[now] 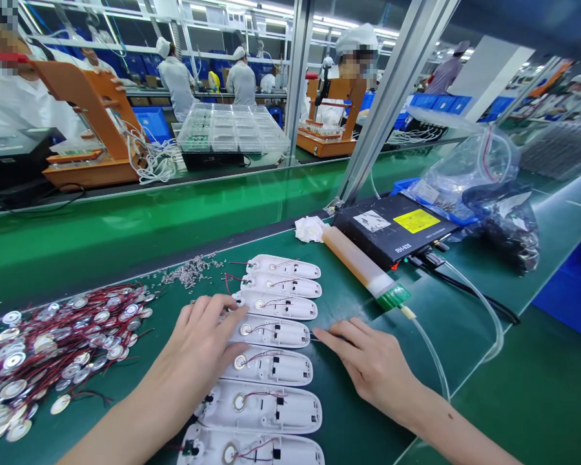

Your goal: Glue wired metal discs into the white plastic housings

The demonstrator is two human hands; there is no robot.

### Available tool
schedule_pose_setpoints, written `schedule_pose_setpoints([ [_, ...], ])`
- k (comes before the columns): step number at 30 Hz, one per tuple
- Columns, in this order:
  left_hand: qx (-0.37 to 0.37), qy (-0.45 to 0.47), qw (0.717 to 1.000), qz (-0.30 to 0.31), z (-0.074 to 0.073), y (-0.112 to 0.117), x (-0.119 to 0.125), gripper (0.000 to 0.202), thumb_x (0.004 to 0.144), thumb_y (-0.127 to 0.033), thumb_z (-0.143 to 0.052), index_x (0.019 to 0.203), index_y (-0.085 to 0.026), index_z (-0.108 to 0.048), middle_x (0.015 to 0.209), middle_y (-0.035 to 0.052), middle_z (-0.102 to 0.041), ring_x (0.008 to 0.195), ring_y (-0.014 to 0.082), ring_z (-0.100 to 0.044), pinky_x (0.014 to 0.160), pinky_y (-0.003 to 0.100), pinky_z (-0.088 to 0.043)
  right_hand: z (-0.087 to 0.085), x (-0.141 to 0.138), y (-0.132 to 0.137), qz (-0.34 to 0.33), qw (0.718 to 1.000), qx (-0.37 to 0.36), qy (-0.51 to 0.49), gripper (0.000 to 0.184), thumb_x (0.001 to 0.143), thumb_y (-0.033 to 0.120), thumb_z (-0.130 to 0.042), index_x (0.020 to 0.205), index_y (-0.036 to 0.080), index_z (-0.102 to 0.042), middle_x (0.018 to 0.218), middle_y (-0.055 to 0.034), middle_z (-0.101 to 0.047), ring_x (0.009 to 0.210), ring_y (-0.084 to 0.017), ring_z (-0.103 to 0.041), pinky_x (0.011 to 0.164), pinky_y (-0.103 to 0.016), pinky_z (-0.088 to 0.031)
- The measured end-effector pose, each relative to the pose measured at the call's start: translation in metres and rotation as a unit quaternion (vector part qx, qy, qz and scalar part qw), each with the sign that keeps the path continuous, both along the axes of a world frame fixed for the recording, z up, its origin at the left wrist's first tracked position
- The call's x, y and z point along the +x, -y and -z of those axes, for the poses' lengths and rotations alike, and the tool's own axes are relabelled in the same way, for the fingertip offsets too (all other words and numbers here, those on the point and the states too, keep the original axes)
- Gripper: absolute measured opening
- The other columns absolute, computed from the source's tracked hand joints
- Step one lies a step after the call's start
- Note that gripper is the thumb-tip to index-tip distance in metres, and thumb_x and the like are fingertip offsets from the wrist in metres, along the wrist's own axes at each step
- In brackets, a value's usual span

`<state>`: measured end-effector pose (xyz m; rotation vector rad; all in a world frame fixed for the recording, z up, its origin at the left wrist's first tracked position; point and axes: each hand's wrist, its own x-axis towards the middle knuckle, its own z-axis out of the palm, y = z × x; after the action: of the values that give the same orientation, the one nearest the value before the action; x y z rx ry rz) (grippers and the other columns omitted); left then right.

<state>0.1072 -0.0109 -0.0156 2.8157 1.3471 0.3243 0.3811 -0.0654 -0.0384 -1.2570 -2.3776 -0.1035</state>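
Note:
A column of several white plastic housing shells lies on the green bench, each with a round piezo disc and thin red and black wires inside. My left hand is at the left end of a middle shell, its thumb and forefinger on either side of it, covering that end. At the same shell's right end is my right hand, its fingers pinched together. A thin light sliver shows by its fingertips, too small to name. Left of my arm spreads a heap of piezo discs with red wires.
Small grey parts lie scattered behind the shells. A glue syringe with a hose leans on a black controller box. Plastic bags sit at the right. Beyond the green ledge, co-workers work near orange presses.

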Motion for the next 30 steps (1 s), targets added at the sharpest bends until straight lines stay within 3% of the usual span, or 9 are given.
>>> schedule_pose_setpoints([
  [8, -0.009, 0.009, 1.0, 0.0, 0.003, 0.0, 0.001, 0.023, 0.087, -0.018, -0.049, 0.109, -0.02, -0.055, 0.105, 0.0088, -0.054, 0.092, 0.0254, -0.049, 0.073, 0.04, -0.04, 0.004, 0.0, -0.003, -0.045, 0.994, 0.055, 0.081, 0.035, 0.085, 0.003, -0.034, 0.111, 0.008, -0.057, 0.074, -0.0016, -0.06, 0.06, -0.013, -0.044, 0.041, -0.027, -0.03],
  [13, -0.014, 0.007, 1.0, -0.004, 0.004, 0.004, 0.001, 0.023, 0.089, -0.021, -0.046, 0.111, -0.02, -0.055, 0.107, 0.0098, -0.054, 0.093, 0.026, -0.048, 0.075, 0.041, -0.04, 0.003, 0.002, 0.0, -0.041, 0.995, 0.03, 0.087, 0.038, 0.084, 0.003, -0.032, 0.111, 0.012, -0.058, 0.08, -0.0031, -0.061, 0.062, -0.013, -0.047, 0.042, -0.027, -0.031],
  [19, -0.013, 0.033, 0.999, 0.01, -0.002, -0.005, 0.002, 0.028, 0.09, -0.03, -0.044, 0.117, -0.022, -0.051, 0.109, 0.0094, -0.053, 0.094, 0.0257, -0.049, 0.076, 0.041, -0.042, -0.01, 0.016, -0.008, 0.007, 0.999, 0.039, -0.017, 0.033, 0.085, 0.004, -0.037, 0.108, 0.015, -0.06, 0.086, -0.0055, -0.062, 0.069, -0.012, -0.053, 0.052, -0.022, -0.04],
  [25, -0.009, 0.005, 1.0, 0.014, -0.011, -0.03, 0.018, 0.027, 0.086, -0.023, -0.053, 0.112, -0.019, -0.055, 0.106, 0.0088, -0.054, 0.093, 0.0266, -0.049, 0.074, 0.04, -0.041, -0.01, 0.022, -0.028, 0.004, 1.0, 0.016, 0.016, 0.037, 0.084, 0.003, -0.034, 0.107, 0.016, -0.061, 0.084, -0.0057, -0.062, 0.07, -0.011, -0.054, 0.055, -0.021, -0.043],
  [30, -0.029, -0.019, 0.999, 0.018, -0.01, -0.035, 0.02, 0.028, 0.083, -0.021, -0.059, 0.11, -0.019, -0.057, 0.105, 0.0081, -0.053, 0.093, 0.0262, -0.048, 0.076, 0.04, -0.041, -0.006, 0.023, -0.03, -0.009, 1.0, -0.001, 0.026, 0.038, 0.083, 0.002, -0.034, 0.107, 0.015, -0.061, 0.086, -0.0059, -0.062, 0.071, -0.012, -0.053, 0.054, -0.022, -0.042],
])
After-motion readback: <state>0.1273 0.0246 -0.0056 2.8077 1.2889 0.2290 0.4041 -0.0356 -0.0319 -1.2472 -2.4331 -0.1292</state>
